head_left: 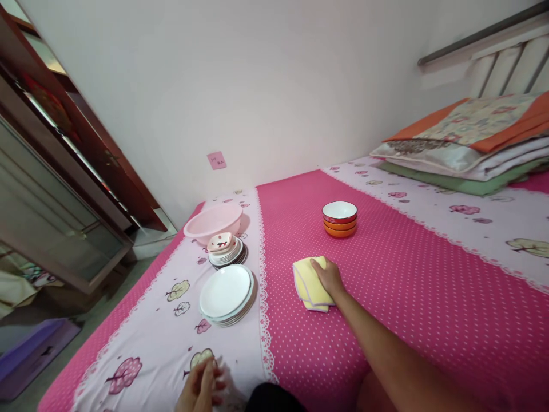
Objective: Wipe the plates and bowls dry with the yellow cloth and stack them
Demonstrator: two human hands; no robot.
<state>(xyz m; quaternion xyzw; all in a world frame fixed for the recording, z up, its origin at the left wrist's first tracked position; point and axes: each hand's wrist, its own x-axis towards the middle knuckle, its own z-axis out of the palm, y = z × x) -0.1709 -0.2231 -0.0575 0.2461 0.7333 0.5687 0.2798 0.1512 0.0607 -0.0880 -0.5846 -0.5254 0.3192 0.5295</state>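
Note:
My right hand (328, 276) grips the edge of a folded yellow cloth (309, 281) with a pale purple border, low over the pink dotted bedspread. Beyond it stands a stack of bowls (339, 218), a red one with a white inside on top of orange ones. Near the bottom edge, my left hand (201, 387) hovers above the white strip of the bedspread, fingers loosely curled and apart, with nothing seen in it. Ahead of that hand is a stack of white plates (225, 292). Behind the plates, a small patterned dish (220, 242) tops a stack of smaller dishes (229, 256).
A pink basin (214, 222) sits behind the dishes at the bed's left side. Folded bedding and pillows (467, 140) lie at the back right. A white wall (274, 86) bounds the bed's far edge. On the floor at left is a purple box (36, 355).

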